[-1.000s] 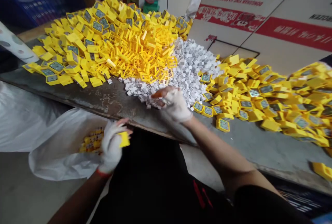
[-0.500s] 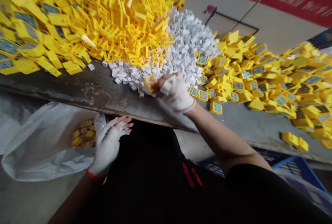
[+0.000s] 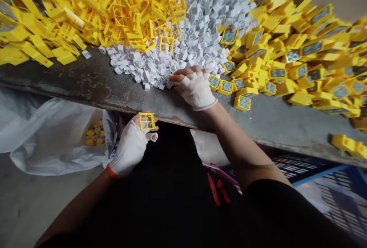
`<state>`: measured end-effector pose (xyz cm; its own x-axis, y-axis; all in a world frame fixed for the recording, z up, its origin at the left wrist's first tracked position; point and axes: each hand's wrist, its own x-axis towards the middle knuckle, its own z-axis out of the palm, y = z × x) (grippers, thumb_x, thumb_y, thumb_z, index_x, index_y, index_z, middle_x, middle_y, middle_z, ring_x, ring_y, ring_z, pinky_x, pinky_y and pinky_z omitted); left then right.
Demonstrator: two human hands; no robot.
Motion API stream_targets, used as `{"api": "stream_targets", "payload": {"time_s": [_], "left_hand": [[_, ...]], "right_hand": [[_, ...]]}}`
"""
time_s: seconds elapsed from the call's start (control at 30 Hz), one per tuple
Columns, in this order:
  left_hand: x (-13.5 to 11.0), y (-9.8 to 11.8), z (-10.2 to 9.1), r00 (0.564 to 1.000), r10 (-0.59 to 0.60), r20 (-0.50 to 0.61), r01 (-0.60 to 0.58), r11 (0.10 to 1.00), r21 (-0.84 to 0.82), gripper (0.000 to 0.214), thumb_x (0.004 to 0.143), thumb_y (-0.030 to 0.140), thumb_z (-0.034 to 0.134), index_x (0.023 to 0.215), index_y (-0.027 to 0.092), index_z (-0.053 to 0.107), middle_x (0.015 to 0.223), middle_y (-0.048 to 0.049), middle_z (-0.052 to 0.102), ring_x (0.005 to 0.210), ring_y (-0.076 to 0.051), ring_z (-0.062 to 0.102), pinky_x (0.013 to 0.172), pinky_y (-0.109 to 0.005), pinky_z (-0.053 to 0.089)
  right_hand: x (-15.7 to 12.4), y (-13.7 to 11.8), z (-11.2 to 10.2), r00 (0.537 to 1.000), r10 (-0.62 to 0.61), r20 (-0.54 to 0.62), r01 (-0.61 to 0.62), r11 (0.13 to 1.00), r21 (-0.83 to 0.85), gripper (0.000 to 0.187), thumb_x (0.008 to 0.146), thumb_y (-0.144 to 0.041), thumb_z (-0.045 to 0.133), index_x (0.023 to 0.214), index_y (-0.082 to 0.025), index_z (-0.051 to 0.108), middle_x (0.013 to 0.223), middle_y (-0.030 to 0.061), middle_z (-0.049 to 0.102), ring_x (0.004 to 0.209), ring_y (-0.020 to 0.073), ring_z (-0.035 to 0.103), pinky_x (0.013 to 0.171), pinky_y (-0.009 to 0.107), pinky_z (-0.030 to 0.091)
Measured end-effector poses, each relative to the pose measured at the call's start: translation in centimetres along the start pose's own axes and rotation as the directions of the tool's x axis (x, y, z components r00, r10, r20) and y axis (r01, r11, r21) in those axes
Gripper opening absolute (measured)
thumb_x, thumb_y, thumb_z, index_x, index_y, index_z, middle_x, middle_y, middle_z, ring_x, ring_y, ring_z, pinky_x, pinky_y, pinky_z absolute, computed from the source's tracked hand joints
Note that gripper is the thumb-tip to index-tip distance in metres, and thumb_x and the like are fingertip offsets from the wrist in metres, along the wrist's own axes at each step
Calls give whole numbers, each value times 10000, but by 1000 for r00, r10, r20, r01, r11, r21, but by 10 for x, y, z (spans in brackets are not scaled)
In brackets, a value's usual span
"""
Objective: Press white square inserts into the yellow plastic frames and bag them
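Note:
My left hand (image 3: 132, 144), in a white fingerless glove, holds a small yellow square plastic frame (image 3: 146, 121) between thumb and fingers, just off the table edge. My right hand (image 3: 195, 87), also gloved, rests on the table with its fingertips against the edge of a heap of small white cubes (image 3: 206, 22). Nothing shows in its grip. Behind the cubes lies a tangled pile of yellow frames (image 3: 137, 14). To the right of my right hand are scattered yellow square cases (image 3: 286, 64) with grey-green printed faces.
A dark, worn metal tabletop (image 3: 57, 75) carries the piles. Below its edge, a white plastic bag (image 3: 51, 137) holds yellow pieces (image 3: 95, 134). A blue plastic crate (image 3: 329, 186) stands at lower right, with grey floor at lower left.
The view has tipped down, so the piles sit higher in the picture. My left hand, empty half a second ago, now holds a yellow frame. The frame beside my right hand no longer shows.

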<state>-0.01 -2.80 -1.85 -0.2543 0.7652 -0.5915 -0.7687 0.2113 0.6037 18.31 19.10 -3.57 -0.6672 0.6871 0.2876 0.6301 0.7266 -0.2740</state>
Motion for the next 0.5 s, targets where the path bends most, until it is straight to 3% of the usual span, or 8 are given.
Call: {"api": "stream_targets", "payload": {"time_s": [0.1,0.2,0.5], "left_hand": [[-4,0,7,999,-34,-30,33,999,-32,164,1104,328,698,1128,186,777,925,-70,820,679,-189,745,525,-249,558],[-6,0,12,998,-62,-25,61,997,-39,185,1135,311,638,1097,181,764,918,-76,810,672,-195,742,533,-265,558],[1,-6,28,984,-170,56,171,985,-7,242,1185,325,562,1152,190,760,1025,-103,852,801,-233,804,610,-293,593]], "right_hand": [[19,0,8,996,-62,71,64,998,-15,267,1139,-283,625,1327,-302,813,1505,105,807,1435,411,649,1210,701,458],[21,-3,6,992,-54,118,56,998,-18,215,1137,-299,636,1242,-276,822,1492,100,816,1454,424,641,1228,723,438],[-36,-20,5,995,-91,51,85,990,110,222,1132,-377,638,1115,-284,840,1206,92,865,1306,379,681,1205,688,420]]}}
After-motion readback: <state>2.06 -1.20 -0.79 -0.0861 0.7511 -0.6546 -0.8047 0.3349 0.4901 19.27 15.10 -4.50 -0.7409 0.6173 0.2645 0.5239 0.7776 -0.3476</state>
